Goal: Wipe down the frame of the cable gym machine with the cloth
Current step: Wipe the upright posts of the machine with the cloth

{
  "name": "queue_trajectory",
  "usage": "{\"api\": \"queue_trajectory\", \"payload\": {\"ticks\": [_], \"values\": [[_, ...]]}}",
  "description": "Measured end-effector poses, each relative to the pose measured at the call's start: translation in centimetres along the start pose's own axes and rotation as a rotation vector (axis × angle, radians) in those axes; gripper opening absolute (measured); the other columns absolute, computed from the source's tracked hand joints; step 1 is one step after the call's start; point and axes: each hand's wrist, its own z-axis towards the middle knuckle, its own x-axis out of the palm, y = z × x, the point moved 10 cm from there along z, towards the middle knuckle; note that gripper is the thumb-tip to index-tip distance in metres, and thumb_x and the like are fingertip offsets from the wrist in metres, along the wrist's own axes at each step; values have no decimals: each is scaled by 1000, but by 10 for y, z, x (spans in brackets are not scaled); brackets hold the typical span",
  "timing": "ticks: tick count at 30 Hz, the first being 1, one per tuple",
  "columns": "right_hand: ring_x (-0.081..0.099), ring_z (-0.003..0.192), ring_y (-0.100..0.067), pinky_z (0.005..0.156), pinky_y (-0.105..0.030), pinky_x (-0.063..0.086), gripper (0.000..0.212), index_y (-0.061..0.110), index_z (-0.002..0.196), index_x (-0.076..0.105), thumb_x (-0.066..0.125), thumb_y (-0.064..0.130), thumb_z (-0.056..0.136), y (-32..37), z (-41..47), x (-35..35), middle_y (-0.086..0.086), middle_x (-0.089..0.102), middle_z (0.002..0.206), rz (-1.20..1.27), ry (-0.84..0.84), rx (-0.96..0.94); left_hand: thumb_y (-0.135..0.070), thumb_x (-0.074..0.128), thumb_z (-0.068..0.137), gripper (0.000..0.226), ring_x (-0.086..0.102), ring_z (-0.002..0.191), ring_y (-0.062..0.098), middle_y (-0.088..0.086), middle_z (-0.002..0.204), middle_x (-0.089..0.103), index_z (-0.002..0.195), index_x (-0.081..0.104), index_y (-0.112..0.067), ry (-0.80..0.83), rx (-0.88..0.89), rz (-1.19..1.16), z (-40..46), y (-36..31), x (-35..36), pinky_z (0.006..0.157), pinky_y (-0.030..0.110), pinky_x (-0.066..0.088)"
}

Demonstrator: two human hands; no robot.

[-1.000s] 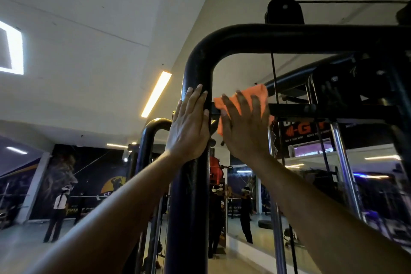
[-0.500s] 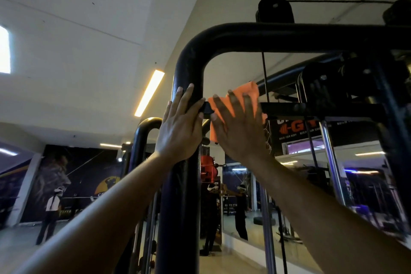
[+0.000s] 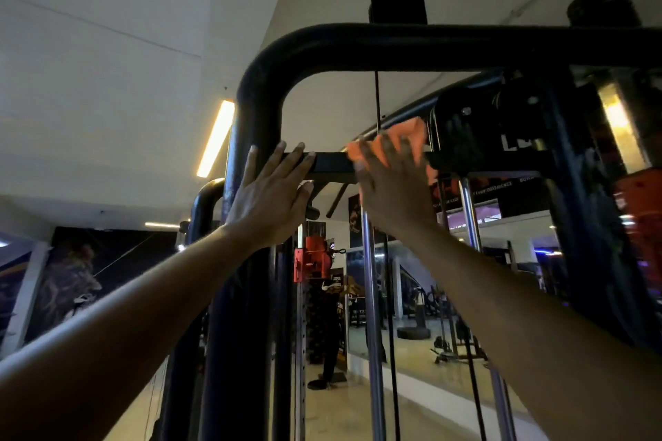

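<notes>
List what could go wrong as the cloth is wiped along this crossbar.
1. The right hand presses the orange cloth with flat fingers beside the pulley housing; the cloth or fingers might snag there.
2. The cable hangs close behind the crossbar; the cloth could catch it.
3. The left hand only rests open on the upright, giving a weak brace.

- The black tubular steel frame of the cable machine [image 3: 272, 61] bends from an upright post into a top bar running toward 3 o'clock.
- The left hand [image 3: 268, 197] lies flat on the post, fingers straight, pointing to 12 o'clock.
- The right hand [image 3: 390, 186] presses a crumpled orange cloth [image 3: 412, 132] against the flat black crossbar [image 3: 333, 165].
- Two black pulley wheels [image 3: 397, 2] sit on the top bar.
- A chrome guide rod [image 3: 370, 297] drops toward 6 o'clock.
</notes>
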Motion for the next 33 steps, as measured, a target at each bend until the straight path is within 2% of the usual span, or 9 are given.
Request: {"api": "queue_trajectory", "payload": {"ticks": [4, 8, 12, 16, 23, 26, 29, 31, 33], "values": [[3, 169, -34, 133, -64, 14, 61, 37, 173, 13, 18, 54, 114, 7, -6, 5, -7, 14, 182, -67, 40, -210, -58, 11, 105, 75, -5, 166, 19, -3, 180, 5, 172, 14, -25, 27, -15, -119, 12, -22, 10, 133, 46, -12], [23, 165, -36, 127, -66, 31, 59, 26, 166, 40, 27, 45, 112, -68, -6, -29, -10, 36, 174, -20, -68, -13, -59, 13, 105, 75, -8, 166, 17, -5, 180, 1, 172, 10, -27, 40, 5, -114, 17, -27, 16, 133, 46, -8], [5, 168, -35, 132, -64, 12, 63, 31, 172, 25, 20, 52, 113, -64, -5, -20, -10, 19, 180, -26, -29, -45, -56, 16, 107, 72, -11, 165, 18, -5, 180, -1, 173, 9, -27, 40, 20, -146, 23, -46, 21, 133, 45, -7], [-4, 169, -30, 132, -66, 18, 60, 35, 174, 17, 26, 48, 116, -54, -11, -9, -6, 10, 183, -41, 36, -211, -57, 14, 107, 73, -14, 166, 21, -5, 180, -4, 173, 7, -26, 56, 33, -157, 33, -78, 32, 134, 51, -6], [24, 165, -27, 127, -57, 38, 51, 25, 164, 46, 51, 28, 113, -103, -22, -55, -2, 27, 178, 87, 123, -214, -53, 18, 107, 71, -4, 167, 21, 2, 180, 8, 171, 18, -23, 98, 101, -196, 45, -126, 29, 135, 50, -1], [25, 165, -30, 129, -58, 33, 49, 27, 165, 44, 39, 40, 117, -137, 5, -90, -4, 29, 178, 170, -43, -53, -50, 24, 108, 68, 9, 166, 24, 4, 178, 20, 170, 26, -22, 55, 140, -232, 63, -145, 19, 135, 53, 7], [3, 169, -30, 132, -59, 11, 57, 29, 171, 28, 29, 48, 117, -165, 32, -87, -5, 14, 182, 90, -78, 12, -46, 31, 112, 62, 23, 162, 27, 7, 173, 33, 169, 29, -22, 30, 111, -306, 88, -167, 19, 133, 58, 15], [-12, 168, -30, 132, -56, -7, 63, 29, 174, 14, 22, 52, 116, -167, 32, -63, -8, 1, 183, -43, -21, -61, -46, 30, 112, 60, 22, 163, 25, 6, 172, 36, 168, 32, -23, 48, 55, -348, 98, -181, 30, 133, 59, 8], [-20, 166, -29, 133, -60, -9, 65, 31, 174, 0, 15, 55, 115, -170, 12, -40, -7, -13, 182, -58, 10, -80, -51, 20, 107, 67, 16, 165, 22, 2, 173, 35, 166, 35, -24, 52, 1, -355, 103, -194, 40, 133, 57, -4]]}}
